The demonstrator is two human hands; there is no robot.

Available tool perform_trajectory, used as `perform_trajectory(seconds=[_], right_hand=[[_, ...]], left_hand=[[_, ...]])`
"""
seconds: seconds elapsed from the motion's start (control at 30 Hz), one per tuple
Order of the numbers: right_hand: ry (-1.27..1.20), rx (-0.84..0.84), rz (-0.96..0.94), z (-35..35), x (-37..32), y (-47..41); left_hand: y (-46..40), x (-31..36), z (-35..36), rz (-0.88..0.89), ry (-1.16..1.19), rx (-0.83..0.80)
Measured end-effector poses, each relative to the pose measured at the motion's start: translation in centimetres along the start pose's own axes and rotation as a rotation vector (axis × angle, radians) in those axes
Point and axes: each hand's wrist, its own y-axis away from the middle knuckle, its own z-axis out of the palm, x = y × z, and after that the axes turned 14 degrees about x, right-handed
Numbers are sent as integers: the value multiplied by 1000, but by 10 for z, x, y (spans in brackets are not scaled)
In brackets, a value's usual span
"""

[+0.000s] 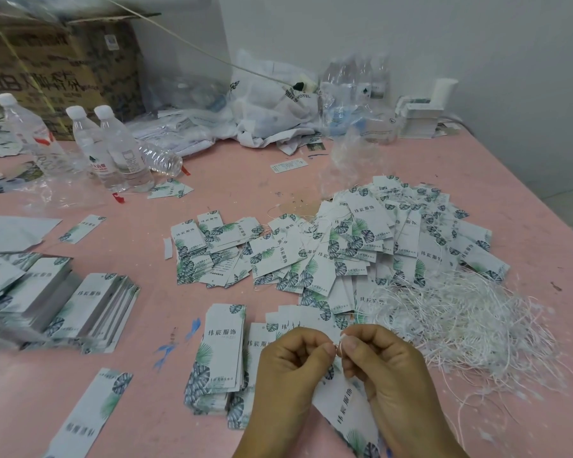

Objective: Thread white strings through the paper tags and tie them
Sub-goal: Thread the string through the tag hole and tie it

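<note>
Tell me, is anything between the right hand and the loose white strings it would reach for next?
Nothing visible. The right hand sits right beside the string pile, with only bare pink table and stray strands between them.

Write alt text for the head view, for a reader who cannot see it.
Two hands, left and right, pinch a white string at the top of a paper tag over a pink table. Loose strings lie to the right, a spread of tags behind, neat stacks left, and bottles and a box at the back.
</note>
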Motion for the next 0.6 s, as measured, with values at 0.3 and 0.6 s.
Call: perform_trajectory(seconds=[0.3, 0.6], right_hand=[[-60, -16, 51, 3, 5, 0], [-105, -20, 52, 4, 3, 1]], left_hand=[[0, -6, 0, -46, 59, 6], [-1, -7, 0, -29, 56, 20]])
